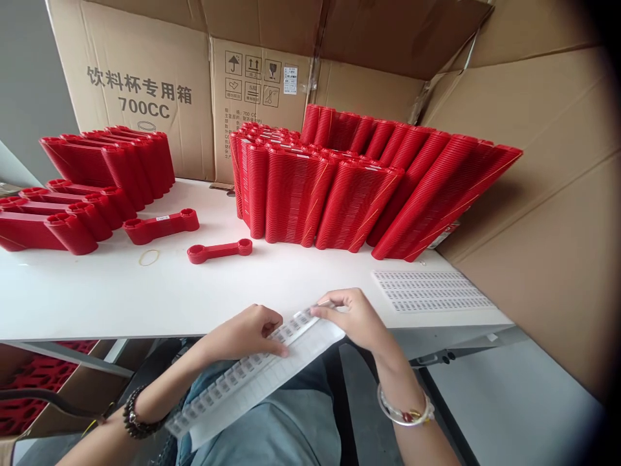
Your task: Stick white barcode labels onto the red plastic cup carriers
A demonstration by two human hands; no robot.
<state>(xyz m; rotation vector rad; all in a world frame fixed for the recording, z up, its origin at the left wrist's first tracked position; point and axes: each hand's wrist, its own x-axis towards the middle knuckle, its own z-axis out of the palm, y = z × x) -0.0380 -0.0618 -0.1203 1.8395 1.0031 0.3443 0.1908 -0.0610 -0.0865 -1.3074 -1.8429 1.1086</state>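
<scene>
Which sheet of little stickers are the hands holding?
The long label strip lying over the lap, pinched by the left hand and right hand. The other label sheet lies flat on the white table, untouched.

Two hands are in view, the left hand point(250, 336) and the right hand point(352, 317). There are two label sheets: one sheet of labels point(252, 378) at the hands, another label sheet point(431, 290) lying on the table point(97, 291). Two loose red pieces point(162, 226) point(220, 250) (the stacked ones are too many to count) and one rubber band point(149, 257).
</scene>
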